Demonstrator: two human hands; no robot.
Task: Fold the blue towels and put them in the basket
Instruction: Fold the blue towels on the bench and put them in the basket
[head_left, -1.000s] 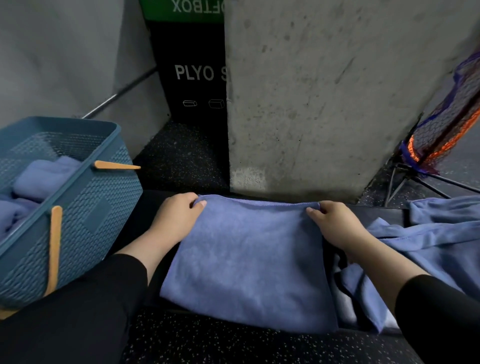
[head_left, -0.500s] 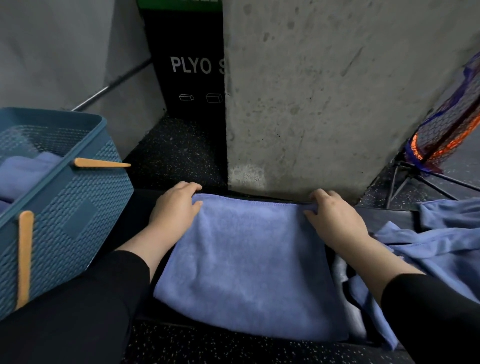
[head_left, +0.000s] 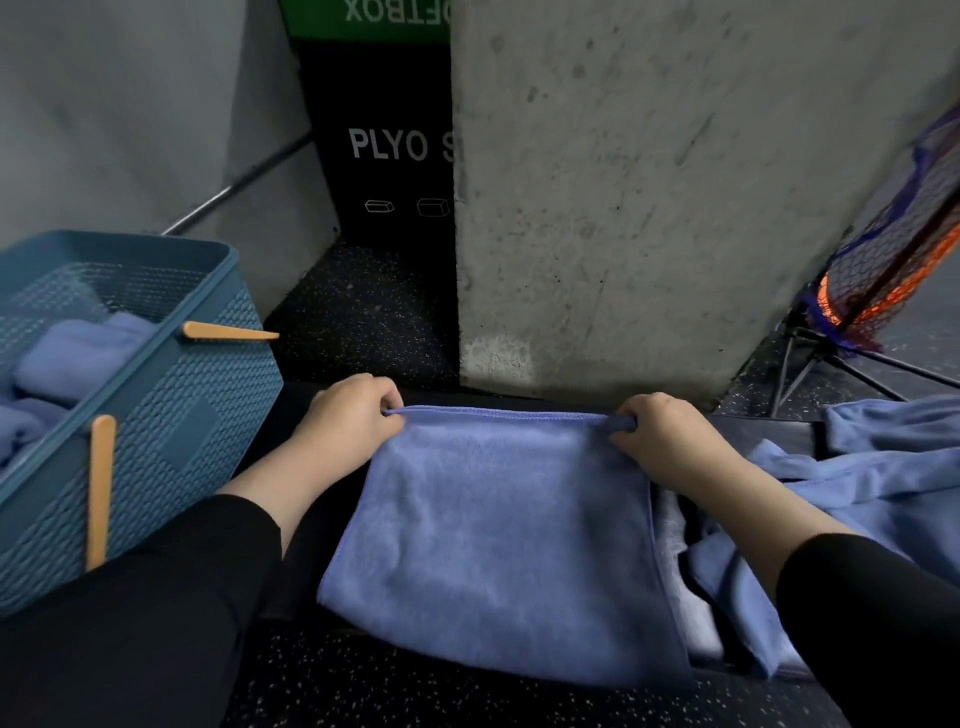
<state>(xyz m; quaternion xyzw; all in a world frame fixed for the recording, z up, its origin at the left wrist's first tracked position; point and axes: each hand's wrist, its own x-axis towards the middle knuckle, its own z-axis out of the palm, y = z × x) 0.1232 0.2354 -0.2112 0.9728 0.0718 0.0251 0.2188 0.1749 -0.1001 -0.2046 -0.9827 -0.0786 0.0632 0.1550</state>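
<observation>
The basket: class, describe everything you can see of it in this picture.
The basket is teal-blue, looks like plastic, with woven-pattern walls and a smooth rim. Two light wooden-looking handles are fitted at its rim: one hangs down the near wall, the other sticks out sideways. It stands upright at the left, beside the person's left arm, cut off by the picture's left edge. Blue towels lie inside. Neither hand touches it.

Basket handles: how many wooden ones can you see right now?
2. One handle sticks out from the basket's far right corner; the other hangs down its near side. More may be hidden.
</observation>
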